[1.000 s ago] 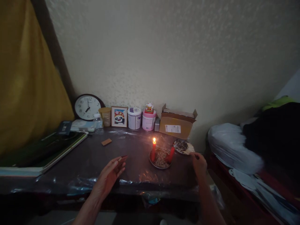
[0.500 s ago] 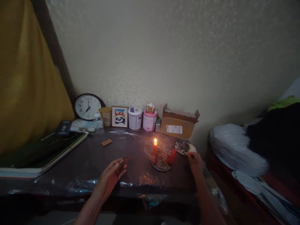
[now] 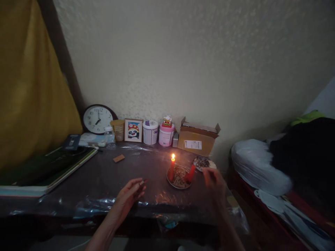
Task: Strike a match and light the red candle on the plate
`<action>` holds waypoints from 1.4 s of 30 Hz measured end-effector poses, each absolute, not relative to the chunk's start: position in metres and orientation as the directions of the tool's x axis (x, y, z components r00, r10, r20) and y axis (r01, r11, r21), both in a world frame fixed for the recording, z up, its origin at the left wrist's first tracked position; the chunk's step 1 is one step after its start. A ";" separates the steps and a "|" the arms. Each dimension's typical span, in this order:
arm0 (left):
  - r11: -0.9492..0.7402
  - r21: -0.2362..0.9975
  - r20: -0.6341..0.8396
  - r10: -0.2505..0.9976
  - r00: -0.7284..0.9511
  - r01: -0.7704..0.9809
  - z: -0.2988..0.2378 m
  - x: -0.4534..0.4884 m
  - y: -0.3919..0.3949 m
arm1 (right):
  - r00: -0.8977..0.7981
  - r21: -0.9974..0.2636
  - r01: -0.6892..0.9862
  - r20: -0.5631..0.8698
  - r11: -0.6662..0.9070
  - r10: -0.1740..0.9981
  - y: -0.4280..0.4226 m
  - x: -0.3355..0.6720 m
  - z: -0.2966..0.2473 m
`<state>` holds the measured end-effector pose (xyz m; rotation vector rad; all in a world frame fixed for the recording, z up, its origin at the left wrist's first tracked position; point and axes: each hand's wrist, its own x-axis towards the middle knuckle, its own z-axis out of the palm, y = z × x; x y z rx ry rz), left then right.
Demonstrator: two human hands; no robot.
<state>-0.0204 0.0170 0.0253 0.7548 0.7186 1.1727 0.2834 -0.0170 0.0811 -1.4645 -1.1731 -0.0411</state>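
Note:
A small matchbox (image 3: 141, 183) with a reddish edge sits between the thumb and fingers of my left hand (image 3: 128, 194), over the front of the table. My right hand (image 3: 215, 179) is just in front of a plate of dark-tipped matchsticks (image 3: 201, 163). Its fingers are pinched and blurred, and I cannot see what is between them. Between my hands a round metal dish (image 3: 180, 177) holds brown grainy bits. A lit red candle (image 3: 172, 169) stands upright at its left side. An unlit red candle (image 3: 191, 173) leans at its right side.
A flat brown piece (image 3: 119, 158) lies on the plastic-covered table (image 3: 146, 164). Along the wall stand a clock (image 3: 97, 119), a panda picture (image 3: 133, 130), white and pink tubs (image 3: 166, 136) and a cardboard box (image 3: 197, 141). White bags (image 3: 259, 167) lie at right.
My right hand has drawn back slightly left and away from the plate of matchsticks. My left hand, with the matchbox, has shifted a little to the right and turned slightly.

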 end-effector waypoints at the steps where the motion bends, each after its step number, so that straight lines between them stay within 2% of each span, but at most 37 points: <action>1: 0.209 0.844 -0.092 0.964 0.250 -0.494 0.024 -0.018 0.015 | 0.428 -0.743 0.627 0.580 0.234 0.693 -0.024 0.262 0.083; 4: 0.160 0.908 -0.035 0.949 0.313 -0.386 0.018 -0.011 0.008 | 0.242 -0.753 0.571 0.534 0.326 0.810 -0.041 0.204 0.076; 6: 0.105 0.944 0.009 0.939 0.342 -0.312 0.016 -0.009 0.002 | 0.098 -0.733 0.549 0.534 0.402 0.840 -0.047 0.179 0.063; 9: 0.051 0.973 0.037 0.930 0.367 -0.225 0.017 -0.009 -0.003 | 0.006 -0.749 0.507 0.498 0.427 0.867 -0.050 0.162 0.044; 21: -0.018 0.989 0.083 0.885 0.458 -0.146 0.012 -0.006 -0.005 | -0.009 -0.852 0.390 0.374 0.348 0.927 -0.046 0.161 0.023; 28: -0.036 0.989 0.100 0.880 0.464 -0.143 0.017 -0.003 -0.010 | -0.079 -0.844 0.350 0.406 0.407 0.910 -0.045 0.166 0.019; 42: -0.090 0.987 0.141 0.890 0.434 -0.135 0.022 -0.001 -0.013 | -0.126 -0.822 0.395 0.393 0.410 0.911 -0.041 0.170 0.015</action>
